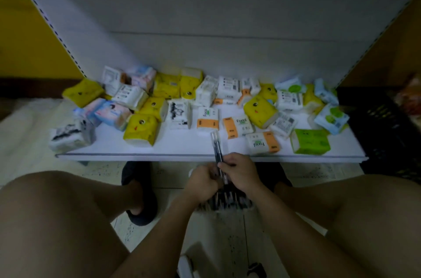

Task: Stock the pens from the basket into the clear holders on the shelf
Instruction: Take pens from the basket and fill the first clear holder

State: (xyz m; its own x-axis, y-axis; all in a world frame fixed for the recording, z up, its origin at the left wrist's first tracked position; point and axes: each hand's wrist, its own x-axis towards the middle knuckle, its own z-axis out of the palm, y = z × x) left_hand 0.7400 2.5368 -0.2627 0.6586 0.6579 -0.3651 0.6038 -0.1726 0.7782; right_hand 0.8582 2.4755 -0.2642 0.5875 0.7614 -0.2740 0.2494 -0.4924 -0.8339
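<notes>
The right grip (241,173) is closed, fingers curled round a pen bundle (218,149) of a few dark pens. The left grip (201,181) is closed on the lower end of the same bundle, as far as the blur allows a reading. The bundle points away from the person, and its far end projects over the front edge of the shelf (182,148).

Directly below both grips, the basket (225,203) stands on the floor in front of the shelf's front edge. It holds many more pens.

Tissue packs (141,132) are scattered over the shelf from its left end to its right end. No clear holders are in view.

Status, as a judgement: the task is at the pickup step. No stocked pen is visible, and most of the stock remains in the basket.
</notes>
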